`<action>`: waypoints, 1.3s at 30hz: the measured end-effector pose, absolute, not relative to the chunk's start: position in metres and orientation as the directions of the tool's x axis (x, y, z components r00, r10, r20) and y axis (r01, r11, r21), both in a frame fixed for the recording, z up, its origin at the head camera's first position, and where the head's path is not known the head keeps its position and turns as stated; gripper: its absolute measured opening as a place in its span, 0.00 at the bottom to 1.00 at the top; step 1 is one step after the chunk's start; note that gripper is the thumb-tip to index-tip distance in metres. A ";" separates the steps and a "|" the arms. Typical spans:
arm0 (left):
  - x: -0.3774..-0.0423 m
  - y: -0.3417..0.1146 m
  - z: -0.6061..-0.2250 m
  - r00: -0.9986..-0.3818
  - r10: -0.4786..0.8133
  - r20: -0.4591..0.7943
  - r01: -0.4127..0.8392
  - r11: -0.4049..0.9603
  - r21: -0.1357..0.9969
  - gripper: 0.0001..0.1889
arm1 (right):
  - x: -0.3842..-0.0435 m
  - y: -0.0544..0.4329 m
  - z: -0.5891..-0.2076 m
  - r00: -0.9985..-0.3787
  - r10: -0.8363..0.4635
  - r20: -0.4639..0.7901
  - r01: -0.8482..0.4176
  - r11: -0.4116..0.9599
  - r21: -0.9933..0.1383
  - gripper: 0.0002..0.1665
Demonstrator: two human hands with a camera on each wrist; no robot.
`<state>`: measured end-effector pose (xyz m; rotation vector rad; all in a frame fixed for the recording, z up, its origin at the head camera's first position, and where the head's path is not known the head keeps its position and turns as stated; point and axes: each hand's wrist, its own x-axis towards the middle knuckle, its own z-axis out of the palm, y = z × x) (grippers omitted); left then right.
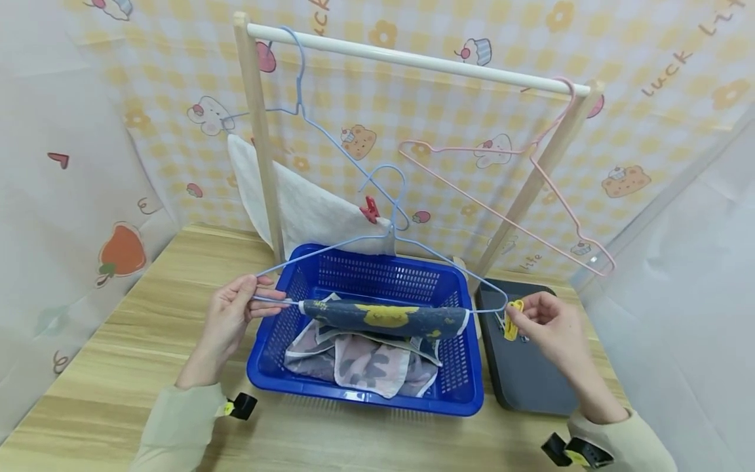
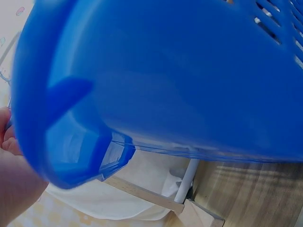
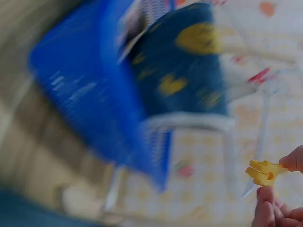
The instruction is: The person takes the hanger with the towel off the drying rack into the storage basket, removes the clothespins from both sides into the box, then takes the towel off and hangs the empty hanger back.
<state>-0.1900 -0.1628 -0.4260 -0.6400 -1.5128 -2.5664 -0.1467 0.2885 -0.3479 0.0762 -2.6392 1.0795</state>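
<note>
My left hand (image 1: 227, 311) grips the left end of a blue wire hanger (image 1: 394, 226), held above a blue plastic basket (image 1: 366, 405). Over its bottom bar hangs a navy cloth (image 1: 383, 316) with yellow patches and white edging. At the hanger's right corner, my right hand (image 1: 554, 328) pinches a yellow clothespin (image 1: 513, 321) between thumb and fingers. The right wrist view shows the clothespin (image 3: 262, 172) close to the hanger wire; whether it touches is unclear. In the left wrist view the basket (image 2: 180, 80) covers most of the left hand (image 2: 19, 184).
Pink-grey cloths (image 1: 371, 367) lie in the basket. Behind it, a rack with a white rail (image 1: 413, 56) bears another blue hanger (image 1: 301, 108) with a white cloth (image 1: 318, 210) and red clothespin (image 1: 369, 210), plus a pink hanger (image 1: 472, 196). A dark grey case (image 1: 531, 373) lies at right.
</note>
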 end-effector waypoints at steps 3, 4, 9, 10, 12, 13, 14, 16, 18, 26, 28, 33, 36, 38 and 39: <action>-0.190 -0.163 -0.425 -0.909 0.122 0.398 0.290 -0.500 0.816 0.17 | -0.154 0.304 -0.364 -0.957 0.063 0.283 -0.122 0.799 -0.589 0.11; -0.190 -0.163 -0.425 -0.909 0.121 0.398 0.291 -0.499 0.816 0.17 | -0.158 0.309 -0.371 -0.959 0.058 0.279 -0.112 0.825 -0.554 0.11; -0.189 -0.163 -0.425 -0.910 0.126 0.395 0.288 -0.493 0.821 0.17 | -0.173 0.334 -0.410 -0.988 0.034 0.153 -0.037 0.898 -0.438 0.15; -0.189 -0.163 -0.425 -0.911 0.127 0.393 0.287 -0.490 0.823 0.17 | -0.176 0.337 -0.418 -0.992 0.034 0.123 -0.022 0.903 -0.430 0.15; -0.188 -0.164 -0.425 -0.914 0.127 0.385 0.284 -0.479 0.831 0.17 | -0.179 0.343 -0.431 -0.997 0.040 0.061 0.011 0.907 -0.420 0.16; -0.188 -0.164 -0.425 -0.914 0.128 0.384 0.283 -0.477 0.832 0.17 | -0.181 0.345 -0.437 -0.999 0.044 0.028 0.028 0.909 -0.416 0.16; -0.187 -0.164 -0.425 -0.916 0.128 0.381 0.281 -0.473 0.835 0.17 | -0.182 0.347 -0.442 -0.999 0.049 -0.008 0.048 0.910 -0.412 0.16; -0.187 -0.164 -0.425 -0.916 0.126 0.381 0.281 -0.478 0.833 0.17 | -0.185 0.350 -0.451 -0.996 0.049 -0.070 0.073 0.913 -0.402 0.15; -0.187 -0.165 -0.425 -0.915 0.123 0.383 0.282 -0.483 0.829 0.17 | -0.186 0.352 -0.457 -0.992 0.046 -0.121 0.090 0.915 -0.393 0.15; -0.187 -0.165 -0.424 -0.916 0.117 0.384 0.284 -0.486 0.827 0.17 | -0.191 0.348 -0.467 -0.963 0.077 -0.257 0.166 0.924 -0.344 0.17; -0.187 -0.165 -0.424 -0.916 0.118 0.384 0.284 -0.485 0.827 0.17 | -0.191 0.347 -0.467 -0.960 0.082 -0.269 0.176 0.922 -0.344 0.17; -0.187 -0.166 -0.424 -0.912 0.134 0.387 0.278 -0.490 0.826 0.17 | -0.190 0.347 -0.469 -0.963 0.074 -0.260 0.166 0.922 -0.351 0.17; -0.187 -0.166 -0.423 -0.911 0.138 0.390 0.279 -0.490 0.826 0.17 | -0.190 0.347 -0.472 -0.964 0.083 -0.254 0.169 0.924 -0.342 0.19; -0.187 -0.165 -0.423 -0.912 0.134 0.389 0.279 -0.492 0.825 0.17 | -0.189 0.346 -0.472 -0.963 0.084 -0.257 0.170 0.926 -0.336 0.19; -0.187 -0.165 -0.423 -0.912 0.132 0.387 0.279 -0.493 0.824 0.17 | -0.189 0.346 -0.471 -0.962 0.079 -0.260 0.166 0.929 -0.330 0.19</action>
